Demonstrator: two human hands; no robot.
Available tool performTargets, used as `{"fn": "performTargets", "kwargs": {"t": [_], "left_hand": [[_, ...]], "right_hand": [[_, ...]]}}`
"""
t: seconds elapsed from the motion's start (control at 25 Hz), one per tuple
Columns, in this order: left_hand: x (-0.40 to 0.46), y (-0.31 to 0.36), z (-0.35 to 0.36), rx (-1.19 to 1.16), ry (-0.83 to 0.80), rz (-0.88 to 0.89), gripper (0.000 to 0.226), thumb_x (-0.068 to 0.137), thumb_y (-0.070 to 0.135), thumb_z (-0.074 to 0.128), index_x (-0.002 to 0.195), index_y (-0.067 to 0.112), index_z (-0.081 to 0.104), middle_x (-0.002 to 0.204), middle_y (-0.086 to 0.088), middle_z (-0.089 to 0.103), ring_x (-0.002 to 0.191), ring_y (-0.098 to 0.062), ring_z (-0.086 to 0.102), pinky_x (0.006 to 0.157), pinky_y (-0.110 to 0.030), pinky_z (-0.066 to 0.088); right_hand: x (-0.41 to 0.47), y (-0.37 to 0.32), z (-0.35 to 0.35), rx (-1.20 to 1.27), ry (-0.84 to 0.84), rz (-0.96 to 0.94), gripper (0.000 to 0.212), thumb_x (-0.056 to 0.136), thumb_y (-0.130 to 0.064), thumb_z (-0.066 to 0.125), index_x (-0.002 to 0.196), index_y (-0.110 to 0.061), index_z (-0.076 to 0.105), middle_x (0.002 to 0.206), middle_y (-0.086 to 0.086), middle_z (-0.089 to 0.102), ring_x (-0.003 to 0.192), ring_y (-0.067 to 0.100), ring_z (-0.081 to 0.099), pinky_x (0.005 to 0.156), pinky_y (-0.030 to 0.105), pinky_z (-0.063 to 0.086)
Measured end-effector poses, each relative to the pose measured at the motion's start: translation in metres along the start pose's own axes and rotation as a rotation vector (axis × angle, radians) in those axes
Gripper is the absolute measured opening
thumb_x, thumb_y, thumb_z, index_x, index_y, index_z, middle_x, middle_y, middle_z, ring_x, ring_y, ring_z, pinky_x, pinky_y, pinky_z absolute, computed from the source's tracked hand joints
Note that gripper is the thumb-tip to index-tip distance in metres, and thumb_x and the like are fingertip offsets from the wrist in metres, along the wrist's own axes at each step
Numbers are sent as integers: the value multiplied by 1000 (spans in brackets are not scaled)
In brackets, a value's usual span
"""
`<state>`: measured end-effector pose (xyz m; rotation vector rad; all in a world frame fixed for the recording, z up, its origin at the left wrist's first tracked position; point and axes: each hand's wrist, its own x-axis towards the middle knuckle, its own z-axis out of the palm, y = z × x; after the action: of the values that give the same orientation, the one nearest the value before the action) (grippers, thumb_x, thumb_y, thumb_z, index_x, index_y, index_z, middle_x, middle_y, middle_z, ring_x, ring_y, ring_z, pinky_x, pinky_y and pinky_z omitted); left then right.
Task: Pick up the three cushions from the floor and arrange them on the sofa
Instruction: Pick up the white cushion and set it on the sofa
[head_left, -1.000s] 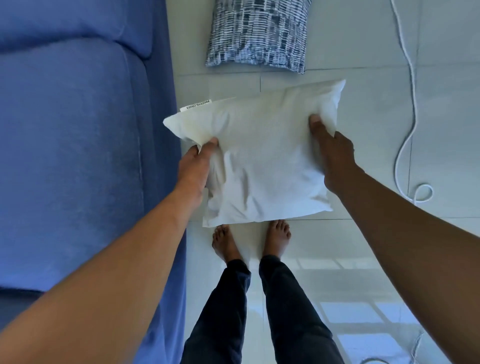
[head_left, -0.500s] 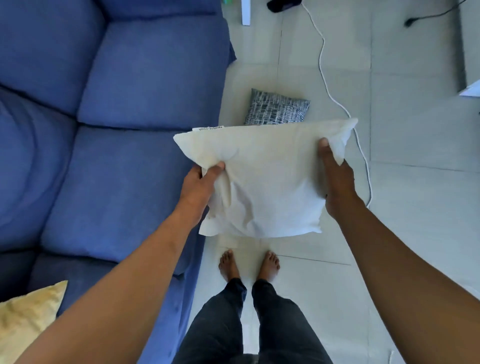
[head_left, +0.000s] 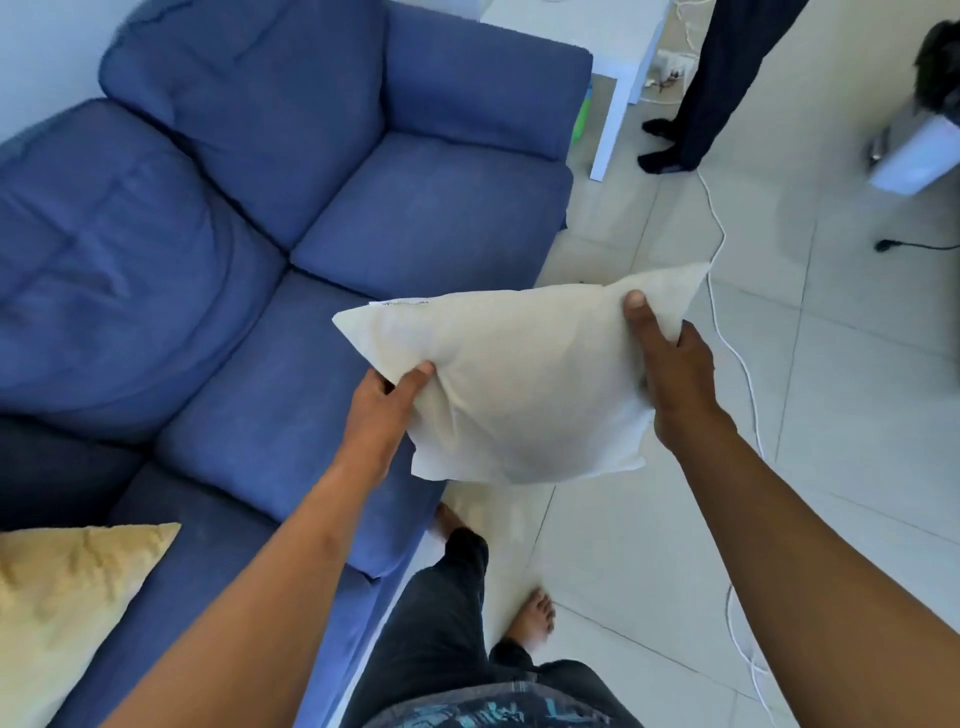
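Note:
I hold a white cushion (head_left: 524, 379) in the air at the sofa's front edge, over the seat edge and the floor. My left hand (head_left: 387, 402) grips its left side and my right hand (head_left: 670, 374) grips its right side near the top corner. The blue sofa (head_left: 249, 218) fills the left of the view. A yellow cushion (head_left: 67, 608) lies on the sofa at the bottom left. The patterned cushion is out of sight, possibly behind the white one.
A white cable (head_left: 737, 364) runs along the tiled floor to my right. A white side table (head_left: 618, 67) stands past the sofa's far end, with another person's legs (head_left: 706, 93) beside it. A grey device (head_left: 914, 150) sits at the far right.
The white cushion has risen from near the floor to sofa-seat height. My view has lifted and turned, so the patterned cushion is no longer seen and the sofa and room show more.

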<state>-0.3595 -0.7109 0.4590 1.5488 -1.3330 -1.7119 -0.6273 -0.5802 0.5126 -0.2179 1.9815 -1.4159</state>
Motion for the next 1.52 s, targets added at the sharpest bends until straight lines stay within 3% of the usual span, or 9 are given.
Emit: {"fn": "performTargets", "kwargs": {"t": [0.28, 0.4, 0.56, 0.68, 0.88, 1.04, 1.2, 1.4, 1.52], "left_hand": [[58, 43, -70, -163, 186, -78, 58, 76, 82, 64, 110, 38, 77, 117, 7, 83, 110, -17, 76, 92, -43, 62], [85, 57, -106, -263, 361, -136, 53, 77, 84, 61, 102, 40, 77, 101, 21, 84, 101, -8, 77, 85, -37, 63], [107, 73, -160, -318, 476, -129, 43, 79, 76, 65, 100, 40, 77, 93, 29, 82, 100, -6, 77, 77, -33, 64], [115, 71, -196, -347, 575, -130, 40, 84, 70, 67, 102, 36, 77, 95, 26, 83, 103, -10, 77, 87, -40, 66], [112, 50, -245, -438, 771, -177, 43, 82, 66, 69, 108, 33, 79, 109, 12, 84, 108, -15, 78, 96, -50, 65], [111, 35, -262, -485, 891, -278, 47, 83, 63, 68, 117, 31, 76, 116, 6, 82, 110, -19, 77, 99, -53, 63], [130, 27, -283, -537, 1021, -375, 29, 93, 55, 68, 107, 31, 77, 110, 4, 83, 107, -22, 78, 90, -48, 67], [171, 21, -317, -554, 1075, -424, 26, 93, 56, 66, 104, 32, 72, 116, 2, 79, 108, -24, 76, 89, -49, 66], [198, 10, -343, -562, 1085, -446, 39, 89, 59, 67, 111, 26, 72, 119, -1, 79, 109, -26, 76, 92, -51, 66]], "right_hand": [[64, -44, 126, -135, -62, -31, 33, 82, -47, 84, 106, -26, 75, 117, -3, 78, 105, 18, 73, 92, 38, 58], [89, -58, 184, -207, -147, -94, 25, 90, -34, 79, 111, -22, 76, 115, 3, 78, 108, 26, 73, 96, 48, 62], [106, -74, 260, -221, -259, -134, 7, 90, -34, 78, 91, -28, 74, 91, -16, 77, 89, 10, 72, 74, 31, 60], [107, -84, 316, -233, -353, -134, 8, 92, -31, 77, 85, -30, 73, 73, -27, 77, 74, -8, 72, 70, 23, 54], [101, -97, 415, -316, -599, -137, 9, 96, -29, 73, 87, -31, 74, 76, -23, 79, 72, -8, 72, 58, 11, 51], [97, -90, 480, -420, -715, -104, 5, 97, -27, 72, 92, -26, 73, 98, -4, 78, 95, 17, 72, 69, 26, 53], [107, -86, 549, -530, -836, -106, 16, 96, -36, 71, 88, -23, 73, 94, -1, 77, 93, 24, 72, 67, 32, 55], [125, -76, 627, -640, -901, -175, 39, 92, -45, 68, 98, -7, 74, 103, 14, 79, 95, 26, 73, 94, 50, 60], [134, -62, 672, -682, -909, -224, 46, 93, -46, 66, 88, 0, 66, 79, 3, 65, 74, 16, 58, 73, 40, 55]]}}
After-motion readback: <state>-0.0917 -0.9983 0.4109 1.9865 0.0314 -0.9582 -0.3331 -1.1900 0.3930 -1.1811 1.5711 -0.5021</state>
